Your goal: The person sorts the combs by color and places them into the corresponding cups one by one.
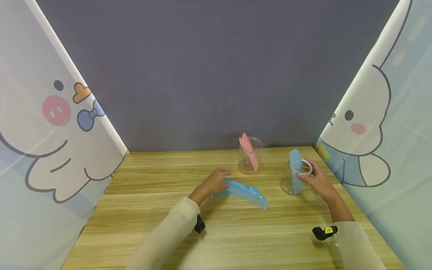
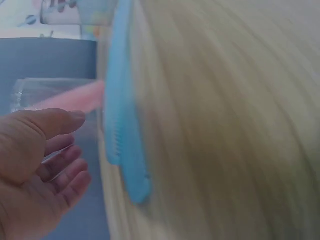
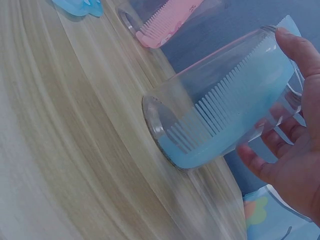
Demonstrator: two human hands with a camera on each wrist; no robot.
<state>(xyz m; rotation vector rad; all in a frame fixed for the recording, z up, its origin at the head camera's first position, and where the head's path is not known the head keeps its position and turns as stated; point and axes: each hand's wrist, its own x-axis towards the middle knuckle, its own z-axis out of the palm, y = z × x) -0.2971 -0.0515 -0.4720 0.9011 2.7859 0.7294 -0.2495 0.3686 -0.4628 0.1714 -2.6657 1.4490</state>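
Observation:
Two blue combs [image 1: 249, 194] seem to lie overlapping on the wooden table, one partly behind the other; the left wrist view shows them [image 2: 117, 100] blurred. My left hand [image 1: 213, 182] is over their left end, fingers loosely bent and nothing between them; whether it touches them I cannot tell. My right hand [image 1: 318, 182] grips a clear plastic cup [image 1: 286, 183] near its rim, thumb on one side and fingers on the other. Inside that cup a light blue comb [image 3: 230, 107] stands tilted, its top end above the rim.
Farther back stands a second clear cup [image 1: 259, 147] holding pink combs [image 1: 249, 150], which lean out over its rim. A dark grey panel [image 1: 216, 75] rises behind the table [image 1: 141, 210]. Printed cloth walls [image 1: 371, 112] flank both sides.

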